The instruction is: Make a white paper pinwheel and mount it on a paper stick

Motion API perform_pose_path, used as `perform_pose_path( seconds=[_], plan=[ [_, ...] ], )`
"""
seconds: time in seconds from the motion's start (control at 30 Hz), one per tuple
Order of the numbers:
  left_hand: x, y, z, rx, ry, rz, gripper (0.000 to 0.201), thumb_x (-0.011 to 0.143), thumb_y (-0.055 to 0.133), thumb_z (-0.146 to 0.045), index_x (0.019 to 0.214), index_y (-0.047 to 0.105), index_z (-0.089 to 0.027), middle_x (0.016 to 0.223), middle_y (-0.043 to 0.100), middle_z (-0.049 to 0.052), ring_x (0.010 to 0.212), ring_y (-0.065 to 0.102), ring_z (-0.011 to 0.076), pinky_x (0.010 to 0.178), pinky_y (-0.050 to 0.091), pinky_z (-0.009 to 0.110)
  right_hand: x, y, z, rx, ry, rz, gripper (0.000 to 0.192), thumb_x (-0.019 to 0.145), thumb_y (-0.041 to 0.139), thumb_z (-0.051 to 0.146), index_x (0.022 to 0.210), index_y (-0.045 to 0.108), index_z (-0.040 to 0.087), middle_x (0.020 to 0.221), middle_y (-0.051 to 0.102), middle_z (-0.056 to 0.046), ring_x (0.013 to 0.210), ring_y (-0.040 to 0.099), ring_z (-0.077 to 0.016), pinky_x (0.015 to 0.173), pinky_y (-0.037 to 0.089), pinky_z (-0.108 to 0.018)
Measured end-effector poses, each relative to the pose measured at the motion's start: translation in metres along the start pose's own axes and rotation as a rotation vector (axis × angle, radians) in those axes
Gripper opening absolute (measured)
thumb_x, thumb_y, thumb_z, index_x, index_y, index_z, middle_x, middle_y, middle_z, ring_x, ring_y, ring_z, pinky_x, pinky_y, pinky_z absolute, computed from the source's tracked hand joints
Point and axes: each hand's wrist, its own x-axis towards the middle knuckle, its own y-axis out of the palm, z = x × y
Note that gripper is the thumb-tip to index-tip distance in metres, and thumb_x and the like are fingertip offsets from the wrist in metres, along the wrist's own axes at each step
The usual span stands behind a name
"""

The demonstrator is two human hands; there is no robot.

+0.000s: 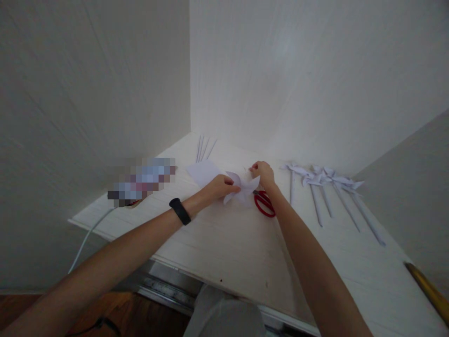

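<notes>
My left hand (224,186) pinches a white paper pinwheel (245,189) at its middle, its blades curling outward above the table. My right hand (264,174) is just beyond the pinwheel, fingertips drawn together low over the tabletop. Close by its fingertips lie a few tiny thin pieces (245,169), like pins or wires, too small to make out. Whether the fingers grip one of them is unclear. Red-handled scissors (264,204) lie beside my right wrist, their blades partly hidden by the pinwheel. A flat white paper sheet (202,172) rests behind my left hand.
Several finished paper pinwheels (328,175) on rolled sticks lie at the right. Several thin paper sticks (205,147) are at the back. A blurred-out object (143,182) with a white cable (87,236) sits at the left. Walls enclose the white table (217,243).
</notes>
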Motion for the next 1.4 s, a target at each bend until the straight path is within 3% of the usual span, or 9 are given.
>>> perform_pose_path(
  seconds=[0.23,0.43,0.6,0.73,0.8,0.93,1.17,1.3,1.4],
  plan=[
    [-0.008,0.003,-0.008,-0.111,-0.059,0.021,0.019,0.062,0.063,-0.031,0.063,0.06,-0.013,0.055,0.052,-0.002,0.047,0.043,0.0078,0.046,0.029,0.021,0.0,-0.002,0.004,-0.078,0.058,0.065,0.02,0.081,0.047,0.014,0.089,0.065,0.01,0.093,0.066,-0.02,0.083,0.062,-0.0231,0.067,0.043,-0.028],
    [-0.008,0.006,-0.006,-0.071,-0.035,0.043,0.018,0.062,0.064,-0.031,0.06,0.06,-0.013,0.052,0.05,-0.004,0.044,0.041,0.0068,0.044,0.026,0.02,-0.011,-0.005,-0.012,-0.075,-0.158,0.069,0.03,0.081,0.049,0.014,0.109,0.055,0.018,0.104,0.061,-0.011,0.091,0.057,-0.0184,0.073,0.042,-0.025],
    [-0.009,0.005,-0.007,-0.105,-0.023,0.04,0.019,0.062,0.063,-0.031,0.059,0.059,-0.013,0.052,0.051,-0.003,0.045,0.043,0.0075,0.046,0.029,0.02,-0.012,0.004,-0.014,-0.05,-0.248,0.038,0.021,0.081,0.043,0.01,0.093,0.059,0.015,0.094,0.06,-0.011,0.084,0.055,-0.0176,0.071,0.041,-0.025],
    [-0.015,0.004,-0.017,-0.091,-0.01,0.025,0.019,0.061,0.064,-0.03,0.055,0.057,-0.013,0.052,0.05,-0.003,0.047,0.043,0.0076,0.046,0.029,0.02,-0.026,-0.001,-0.019,-0.005,-0.278,0.014,0.026,0.078,0.04,0.005,0.098,0.057,0.01,0.096,0.058,-0.014,0.086,0.054,-0.0188,0.074,0.041,-0.027],
    [-0.018,0.004,-0.021,-0.076,-0.003,0.019,0.019,0.061,0.064,-0.03,0.055,0.058,-0.014,0.052,0.05,-0.003,0.048,0.043,0.0079,0.046,0.03,0.021,-0.037,-0.01,-0.024,0.119,-0.339,-0.072,0.029,0.078,0.037,0.003,0.096,0.058,0.01,0.096,0.057,-0.014,0.083,0.053,-0.0179,0.074,0.042,-0.028],
    [-0.019,0.006,-0.022,-0.063,0.001,-0.013,0.021,0.062,0.064,-0.031,0.054,0.057,-0.013,0.05,0.048,-0.003,0.047,0.043,0.0076,0.046,0.03,0.021,-0.061,-0.036,-0.028,0.398,-0.305,-0.301,0.019,0.079,0.043,0.01,0.082,0.061,0.015,0.084,0.055,-0.008,0.076,0.055,-0.0168,0.073,0.044,-0.031],
    [-0.019,0.008,-0.022,-0.162,-0.001,-0.038,0.015,0.063,0.064,-0.027,0.065,0.064,-0.013,0.061,0.061,0.001,0.054,0.053,0.0097,0.052,0.038,0.021,-0.114,-0.07,0.003,0.906,-0.261,-0.47,0.008,0.082,0.052,0.022,0.084,0.059,0.019,0.081,0.06,-0.001,0.075,0.06,-0.0133,0.072,0.048,-0.03],
    [-0.023,0.007,-0.027,-0.21,0.012,-0.049,0.017,0.064,0.065,-0.027,0.071,0.067,-0.011,0.07,0.067,0.005,0.063,0.06,0.013,0.058,0.044,0.024,-0.136,-0.071,0.015,0.957,-0.305,-0.431,0.004,0.08,0.057,0.022,0.083,0.059,0.021,0.077,0.06,0.001,0.069,0.061,-0.0123,0.065,0.05,-0.027],
    [-0.023,0.006,-0.029,-0.255,0.061,-0.055,0.018,0.065,0.065,-0.025,0.076,0.068,-0.012,0.078,0.069,0.006,0.071,0.063,0.015,0.066,0.048,0.027,-0.144,-0.072,0.016,0.882,-0.376,-0.525,0.001,0.08,0.058,0.022,0.08,0.058,0.021,0.079,0.061,0.0,0.071,0.06,-0.0126,0.065,0.051,-0.028]
  ],
)
